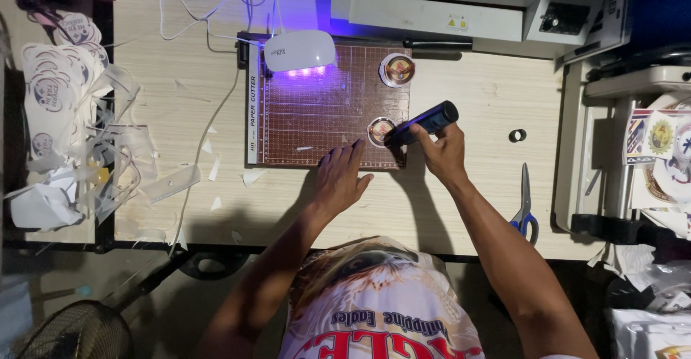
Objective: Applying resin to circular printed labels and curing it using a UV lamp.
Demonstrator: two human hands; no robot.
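We see our right hand [440,154] wrapped around one dark bottle [425,123], tip on the nearer of two round badges [381,130], left hand [340,178] spread flat on the cutter board [317,114].

**Dark bottle tipped onto a round badge**

A dark cylindrical bottle [426,123] lies slanted, its lower end touching a small round badge [380,130] with a pale rim and brownish centre. The badge lies flat near the front right corner of the brown gridded paper cutter [317,121].
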